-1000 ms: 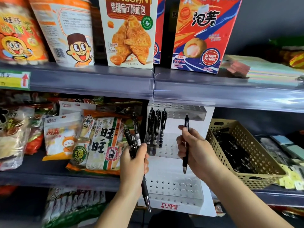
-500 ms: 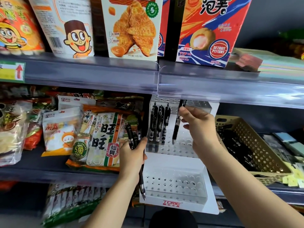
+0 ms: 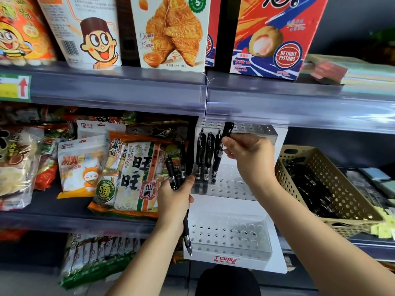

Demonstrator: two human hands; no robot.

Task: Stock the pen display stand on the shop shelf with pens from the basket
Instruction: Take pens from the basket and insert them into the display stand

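Observation:
A white tiered pen display stand (image 3: pixel 235 238) with perforated rows stands on the middle shelf. Three black pens (image 3: pixel 205 154) stand upright at the left of its back tier. My right hand (image 3: pixel 250 157) pinches a black pen (image 3: pixel 227 129) by its top, just right of those pens under the upper shelf edge; the pen's lower part is hidden behind my fingers. My left hand (image 3: pixel 174 201) grips a bundle of black pens (image 3: pixel 176 174) in front of the stand's left side, one tip pointing down. A beige perforated basket (image 3: pixel 350 204) of black pens sits right of the stand.
Snack bags (image 3: pixel 136 176) fill the shelf left of the stand. Boxes (image 3: pixel 171 33) stand on the upper shelf, whose clear price rail (image 3: pixel 205 97) overhangs the stand's top. Small stationery packs (image 3: pixel 376 184) lie right of the basket.
My right hand has carried its pen up from in front of the stand to the back tier, beside the standing pens. My left hand has stayed put with its bundle.

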